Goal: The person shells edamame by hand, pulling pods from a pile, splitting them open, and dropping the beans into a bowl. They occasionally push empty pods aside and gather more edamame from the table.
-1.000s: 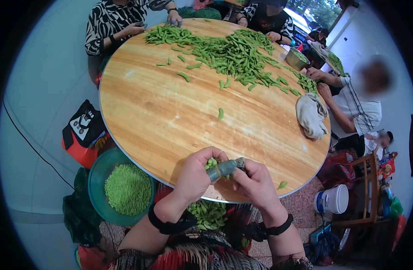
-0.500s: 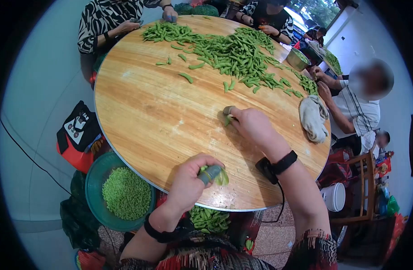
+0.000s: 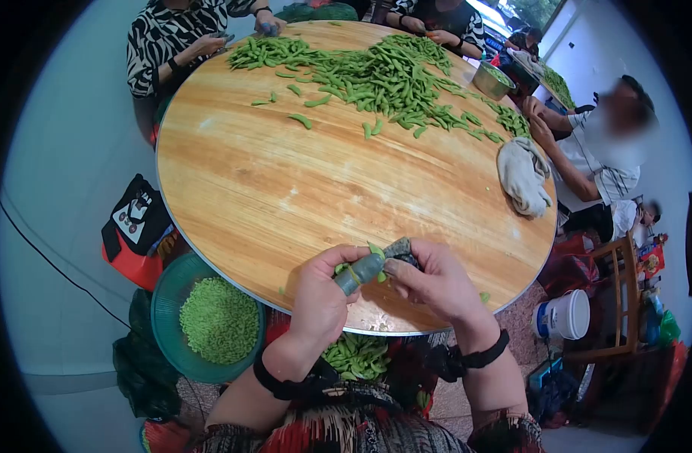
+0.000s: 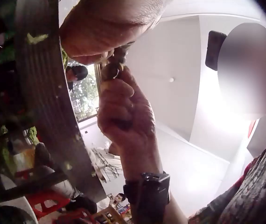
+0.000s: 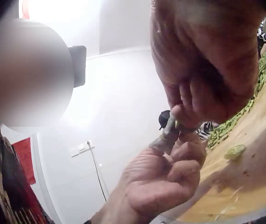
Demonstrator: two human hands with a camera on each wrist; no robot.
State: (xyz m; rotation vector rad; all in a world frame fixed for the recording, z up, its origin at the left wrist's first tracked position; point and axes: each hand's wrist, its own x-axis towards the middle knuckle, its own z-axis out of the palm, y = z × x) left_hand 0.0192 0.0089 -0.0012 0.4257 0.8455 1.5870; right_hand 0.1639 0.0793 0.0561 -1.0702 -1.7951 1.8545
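Observation:
Over the near edge of the round wooden table point(image 3: 240, 174), both hands meet at a green pod point(image 3: 376, 250). The left hand point(image 3: 321, 294), its thumb in a grey cover with a yellow band, pinches the pod from the left. The right hand point(image 3: 440, 283), with dark covers on its fingertips, pinches it from the right. In the left wrist view the right hand point(image 4: 126, 114) shows curled fingers meeting the left. The right wrist view shows the left hand point(image 5: 158, 186) below the right hand point(image 5: 207, 56), fingertips together.
A heap of pods point(image 3: 391, 79) lies at the table's far side, a grey cloth point(image 3: 523, 177) at its right edge. Left below stands a green basin point(image 3: 165, 317) of shelled beans point(image 3: 219, 319). More pods point(image 3: 357, 356) are at the lap. Other people sit around the table.
The right hand has come back from the middle of the table to the left hand, bringing a pod. The loose pod that lay mid-table a second ago is gone from there.

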